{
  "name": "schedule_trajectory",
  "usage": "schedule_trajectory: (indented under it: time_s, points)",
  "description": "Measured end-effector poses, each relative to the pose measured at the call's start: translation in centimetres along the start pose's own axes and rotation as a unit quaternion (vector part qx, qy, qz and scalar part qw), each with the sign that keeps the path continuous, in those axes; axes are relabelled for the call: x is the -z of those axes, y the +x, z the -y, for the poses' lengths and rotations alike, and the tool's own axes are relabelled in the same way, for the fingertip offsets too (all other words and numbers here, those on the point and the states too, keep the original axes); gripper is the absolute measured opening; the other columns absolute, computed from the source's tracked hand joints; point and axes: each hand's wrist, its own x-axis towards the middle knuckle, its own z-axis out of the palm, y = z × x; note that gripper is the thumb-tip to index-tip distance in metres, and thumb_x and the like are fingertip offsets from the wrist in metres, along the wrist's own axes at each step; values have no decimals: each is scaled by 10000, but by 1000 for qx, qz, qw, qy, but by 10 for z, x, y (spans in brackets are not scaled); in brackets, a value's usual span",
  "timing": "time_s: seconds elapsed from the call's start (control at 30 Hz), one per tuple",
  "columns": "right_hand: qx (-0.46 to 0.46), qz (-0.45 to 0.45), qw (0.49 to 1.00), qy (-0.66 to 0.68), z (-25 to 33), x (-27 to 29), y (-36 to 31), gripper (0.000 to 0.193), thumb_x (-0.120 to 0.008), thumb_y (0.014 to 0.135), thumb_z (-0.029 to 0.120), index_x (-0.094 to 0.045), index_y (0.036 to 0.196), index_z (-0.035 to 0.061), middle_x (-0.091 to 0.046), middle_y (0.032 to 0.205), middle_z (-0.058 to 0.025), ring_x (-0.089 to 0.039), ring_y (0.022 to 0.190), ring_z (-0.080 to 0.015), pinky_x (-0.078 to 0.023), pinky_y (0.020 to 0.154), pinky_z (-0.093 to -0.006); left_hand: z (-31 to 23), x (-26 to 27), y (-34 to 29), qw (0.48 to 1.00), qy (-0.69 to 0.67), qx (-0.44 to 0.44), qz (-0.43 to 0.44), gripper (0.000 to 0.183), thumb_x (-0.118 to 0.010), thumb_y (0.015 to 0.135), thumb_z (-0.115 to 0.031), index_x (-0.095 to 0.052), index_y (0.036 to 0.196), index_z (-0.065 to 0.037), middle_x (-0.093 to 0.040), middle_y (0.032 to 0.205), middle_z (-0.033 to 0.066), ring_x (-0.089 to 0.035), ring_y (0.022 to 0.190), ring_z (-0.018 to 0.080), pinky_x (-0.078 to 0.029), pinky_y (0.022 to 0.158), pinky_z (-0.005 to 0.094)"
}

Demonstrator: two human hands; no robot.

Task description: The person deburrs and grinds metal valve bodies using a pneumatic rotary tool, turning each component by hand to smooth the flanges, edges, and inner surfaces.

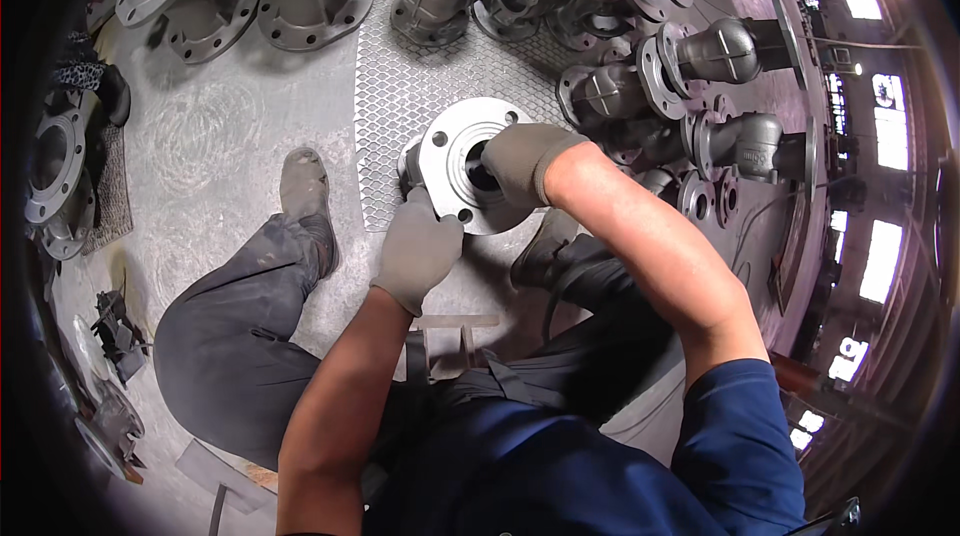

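Note:
Between my feet stands a grey metal valve body (455, 151), its round flange facing up with bolt holes and a dark central bore. My left hand (415, 251), in a grey work glove, is closed on the flange's near left edge, close to a bolt hole. My right hand (530, 164), gloved the same way, reaches over the flange from the right. Its fingers curl down at the bore's rim, and the tips are hidden, so whatever they hold cannot be made out.
The valve body rests on an expanded-metal mesh sheet (385, 86). Large flanged castings (310, 6) stand at the far left, and several more valve bodies (725, 51) crowd the far right. Another flanged casting (58, 161) is at the left edge. A low metal stool (455, 321) is beneath me.

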Motion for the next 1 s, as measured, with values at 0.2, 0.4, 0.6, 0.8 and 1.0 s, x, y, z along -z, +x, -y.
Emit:
schedule_trajectory:
  time_s: [0.2,0.4,0.6,0.8,1.0]
  points:
    - [-9,2,1000,-9,0,-2,1,236,-729,932,140,-864,1111,67,-829,1128,-214,-806,1091,-406,-639,919,-497,6,-3,1,1000,23,-14,-3,424,-609,943,-151,-643,1229,161,-726,1146,437,-705,1135,592,-536,1047,605]
    - [-37,30,998,38,-17,6,-9,371,-870,871,297,-866,1179,91,-840,1152,-195,-814,1070,-365,-635,935,-440,-7,13,-3,992,125,-8,26,391,-673,972,-230,-675,1156,114,-749,1085,380,-739,1068,542,-574,979,592]
    - [-105,-220,809,535,-76,-53,-112,444,-681,1061,122,-694,1501,68,-710,908,-16,-631,687,-41,-521,580,-258,-53,23,-34,928,344,-144,21,385,-831,921,-346,-733,1051,3,-770,931,247,-768,924,452,-579,851,561]
    - [-144,-406,606,668,-63,-152,-108,425,-702,1046,150,-723,1448,13,-753,943,-29,-661,755,-73,-522,653,-266,-59,-49,-16,828,436,-349,-49,840,-857,895,-329,-520,1564,49,-696,1280,238,-646,1278,384,-424,1210,553]
    - [-153,-425,654,607,-61,-170,-104,461,-697,1021,169,-703,1440,-23,-773,927,-162,-734,811,-196,-579,778,-370,-57,-92,21,755,608,-243,-35,1105,-875,831,-294,-335,1729,55,-697,1173,244,-720,1044,390,-498,1109,575]
